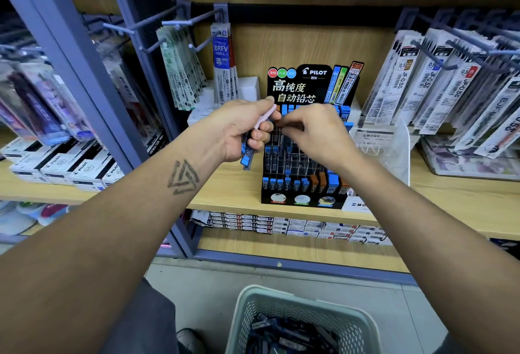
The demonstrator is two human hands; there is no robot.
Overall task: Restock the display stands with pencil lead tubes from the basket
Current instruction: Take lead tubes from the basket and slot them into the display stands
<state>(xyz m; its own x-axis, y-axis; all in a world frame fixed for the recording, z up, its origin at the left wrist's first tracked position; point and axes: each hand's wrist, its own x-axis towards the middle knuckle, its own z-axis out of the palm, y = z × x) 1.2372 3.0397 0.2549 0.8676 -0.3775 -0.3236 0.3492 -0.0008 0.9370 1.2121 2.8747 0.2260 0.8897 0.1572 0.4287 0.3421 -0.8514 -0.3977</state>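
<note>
A black Pilot display stand [305, 156] sits on the wooden shelf, its slots partly filled with blue-capped and orange-capped lead tubes. My left hand [242, 128] is held in front of the stand's left side, closed on a bunch of lead tubes [247, 156]: blue-capped ones stick out below the fist and a pink one above. My right hand [318, 131] is right beside it over the stand's middle rows, fingertips pinched at the tubes in my left hand; what it pinches is hidden. A pale green basket [304, 322] with several dark tubes stands on the floor below.
Refill packs hang from pegs at left [183, 72], centre [223, 64] and right [439, 86]. A clear acrylic Mono holder [380, 145] stands right of the stand. Boxed pens [64, 165] line the left shelf. Small boxes [295, 227] fill the lower shelf.
</note>
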